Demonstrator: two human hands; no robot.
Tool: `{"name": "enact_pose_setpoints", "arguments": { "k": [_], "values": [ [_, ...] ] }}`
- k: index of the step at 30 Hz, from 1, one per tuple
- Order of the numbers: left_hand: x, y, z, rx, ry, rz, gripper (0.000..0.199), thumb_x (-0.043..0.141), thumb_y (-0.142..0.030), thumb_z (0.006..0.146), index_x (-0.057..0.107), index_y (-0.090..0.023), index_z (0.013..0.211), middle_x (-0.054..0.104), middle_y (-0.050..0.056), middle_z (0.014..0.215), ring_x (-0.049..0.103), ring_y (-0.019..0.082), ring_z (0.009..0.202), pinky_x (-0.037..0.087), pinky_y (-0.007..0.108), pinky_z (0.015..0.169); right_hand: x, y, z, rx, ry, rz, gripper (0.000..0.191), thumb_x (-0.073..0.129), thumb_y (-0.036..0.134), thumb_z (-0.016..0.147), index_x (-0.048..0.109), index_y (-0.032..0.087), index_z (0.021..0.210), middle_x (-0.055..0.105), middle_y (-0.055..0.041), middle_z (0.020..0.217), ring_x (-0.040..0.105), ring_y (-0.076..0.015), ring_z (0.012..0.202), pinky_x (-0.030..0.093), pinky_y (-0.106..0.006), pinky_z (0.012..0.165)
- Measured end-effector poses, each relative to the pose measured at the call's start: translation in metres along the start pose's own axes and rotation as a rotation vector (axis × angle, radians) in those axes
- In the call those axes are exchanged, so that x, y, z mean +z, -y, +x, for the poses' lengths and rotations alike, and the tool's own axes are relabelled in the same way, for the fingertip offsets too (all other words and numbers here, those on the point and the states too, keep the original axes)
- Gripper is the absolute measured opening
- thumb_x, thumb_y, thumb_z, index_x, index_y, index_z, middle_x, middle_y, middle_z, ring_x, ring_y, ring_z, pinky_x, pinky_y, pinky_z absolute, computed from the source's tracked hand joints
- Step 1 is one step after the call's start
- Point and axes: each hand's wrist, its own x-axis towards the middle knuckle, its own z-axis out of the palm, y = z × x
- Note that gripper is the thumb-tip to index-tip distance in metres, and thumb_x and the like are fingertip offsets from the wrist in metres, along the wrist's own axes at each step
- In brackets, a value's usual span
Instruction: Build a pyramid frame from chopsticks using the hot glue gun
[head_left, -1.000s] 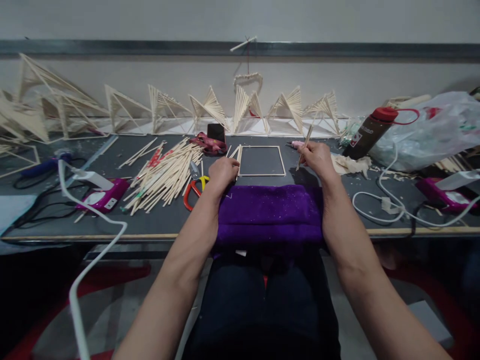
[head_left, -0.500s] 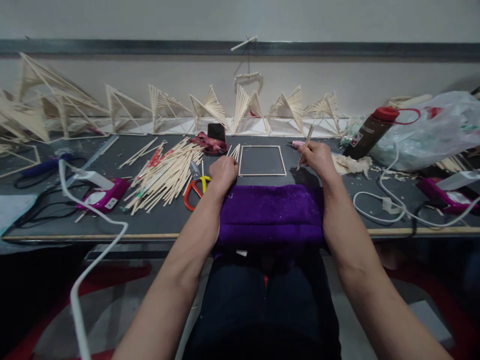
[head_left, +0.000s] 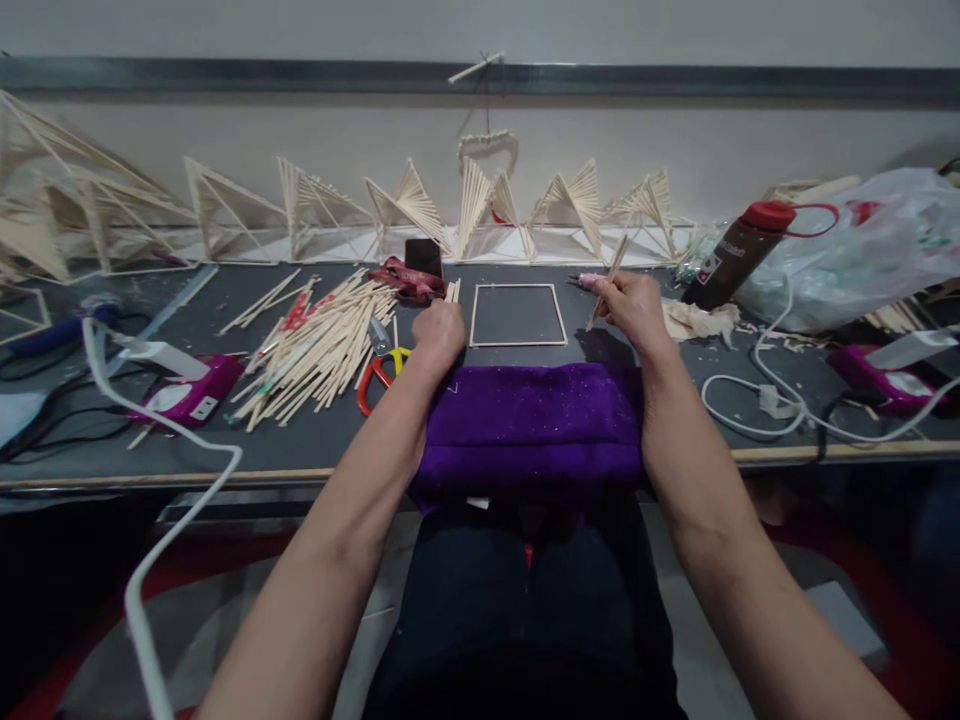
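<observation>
My left hand (head_left: 441,330) is closed, knuckles up, at the left of a square stick frame (head_left: 517,344). Tips of thin wooden sticks (head_left: 453,290) show beyond its fingers; their lower ends are hidden. My right hand (head_left: 634,308) pinches a single wooden stick (head_left: 618,262), tilted upward, to the right of the frame. Just behind those fingers lies a slim tool with a pink body (head_left: 589,281), partly covered. The frame lies flat on the dark table (head_left: 517,315). A purple cloth (head_left: 532,405) covers the table's front edge between my forearms.
Left of my left hand are scissors (head_left: 367,385) and a heap of loose sticks (head_left: 322,350). A phone (head_left: 424,256) lies behind. Stick models (head_left: 409,205) line the wall. To the right stand a bottle (head_left: 739,255), a plastic bag (head_left: 885,240) and cables (head_left: 739,432).
The view has shifted slightly. My left hand has drawn a little away from the frame, and the sticks by it sit closer together. My right hand still pinches its stick.
</observation>
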Motion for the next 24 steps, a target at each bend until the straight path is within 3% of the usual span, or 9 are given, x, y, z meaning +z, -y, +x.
{"name": "enact_pose_setpoints", "arguments": {
  "k": [5,8,11,14,19,22,24],
  "values": [
    [0.002,0.001,-0.001,0.034,-0.030,-0.007,0.038,0.051,-0.011,0.096,0.082,-0.007,0.116,0.073,0.030,0.126,0.072,0.048,0.115,0.057,0.057,0.095,0.000,-0.002,0.003,0.010,-0.022,-0.041,0.037,0.063,0.045,0.094,0.066,0.020,0.067,0.068,-0.0054,0.060,0.070,-0.0231,0.072,0.054,-0.031,0.067],
    [0.002,-0.001,-0.003,0.063,-0.062,-0.009,0.040,0.049,-0.014,0.097,0.082,-0.010,0.119,0.075,0.027,0.124,0.074,0.044,0.112,0.059,0.053,0.093,0.004,-0.008,0.005,0.004,0.045,-0.056,0.035,0.062,0.039,0.095,0.067,0.020,0.066,0.068,-0.0047,0.059,0.070,-0.0217,0.070,0.055,-0.031,0.067],
    [0.002,-0.005,-0.003,0.110,-0.077,-0.032,0.042,0.047,-0.017,0.100,0.082,-0.013,0.124,0.076,0.023,0.125,0.073,0.042,0.116,0.059,0.051,0.095,0.006,-0.009,0.005,-0.022,0.032,-0.047,0.036,0.061,0.039,0.096,0.068,0.019,0.068,0.069,-0.0045,0.061,0.069,-0.0200,0.064,0.055,-0.032,0.067],
    [0.003,-0.008,-0.003,0.131,-0.050,-0.058,0.042,0.049,-0.018,0.100,0.080,-0.013,0.129,0.076,0.022,0.129,0.072,0.042,0.121,0.058,0.050,0.098,0.005,-0.007,0.005,-0.016,0.033,-0.096,0.035,0.061,0.036,0.096,0.069,0.019,0.067,0.069,-0.0046,0.059,0.072,-0.0224,0.072,0.054,-0.031,0.070],
    [0.002,-0.008,-0.006,0.106,-0.084,-0.120,0.042,0.051,-0.020,0.102,0.078,-0.016,0.133,0.075,0.019,0.134,0.071,0.040,0.124,0.057,0.050,0.101,0.005,-0.007,0.006,0.012,0.000,-0.104,0.041,0.061,0.044,0.097,0.069,0.019,0.066,0.068,-0.0042,0.057,0.072,-0.0221,0.071,0.054,-0.031,0.068],
    [-0.004,-0.012,-0.009,0.144,-0.140,-0.210,0.038,0.057,-0.019,0.100,0.081,-0.016,0.128,0.076,0.017,0.132,0.071,0.039,0.124,0.055,0.050,0.105,0.006,-0.001,0.005,0.080,0.031,0.000,0.040,0.065,0.047,0.096,0.069,0.019,0.068,0.064,-0.0020,0.054,0.067,-0.0187,0.060,0.053,-0.029,0.061],
    [-0.010,-0.021,-0.012,0.199,-0.144,-0.376,0.032,0.062,-0.016,0.097,0.084,-0.016,0.120,0.080,0.015,0.123,0.074,0.033,0.117,0.056,0.044,0.103,0.006,0.008,0.001,0.150,0.046,0.193,0.038,0.066,0.050,0.096,0.071,0.018,0.075,0.064,-0.0009,0.055,0.063,-0.0153,0.054,0.051,-0.026,0.056]
  ]
}}
